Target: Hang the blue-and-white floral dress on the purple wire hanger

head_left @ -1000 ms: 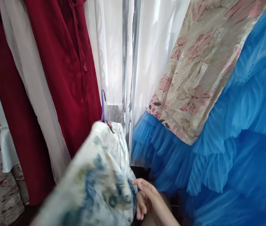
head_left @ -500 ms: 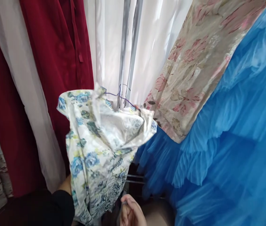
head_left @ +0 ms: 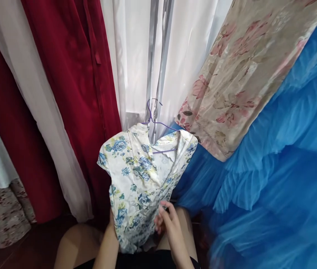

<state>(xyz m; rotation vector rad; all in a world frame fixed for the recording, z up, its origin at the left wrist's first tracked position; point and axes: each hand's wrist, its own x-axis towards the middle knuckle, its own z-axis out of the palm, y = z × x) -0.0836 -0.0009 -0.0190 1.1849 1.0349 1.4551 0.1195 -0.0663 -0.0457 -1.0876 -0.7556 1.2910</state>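
A white blouse [head_left: 136,179] with blue flowers and green leaves is spread over a thin purple wire hanger [head_left: 149,108], whose hook stands up above the collar. Its V-shaped neckline gapes, showing the pale inside and the hanger's lower bar. My left hand [head_left: 111,222] is at the blouse's left edge, its fingers hidden behind the cloth. By the lower right side of the blouse is my right hand [head_left: 166,220], fingers loosely bent and apart with nothing in them; whether the fingertips touch the fabric is unclear.
Dark red cloth [head_left: 71,93] and pale sheer cloth hang on the left, white curtains [head_left: 136,56] and metal poles [head_left: 152,45] behind. A beige floral garment [head_left: 231,89] and a ruffled blue tulle dress [head_left: 287,179] hang on the right. My knees [head_left: 77,243] are below.
The blouse has swung right and down and now faces me more squarely, with more of the hanger showing. My right hand has risen to the blouse's side, its fingers more spread.
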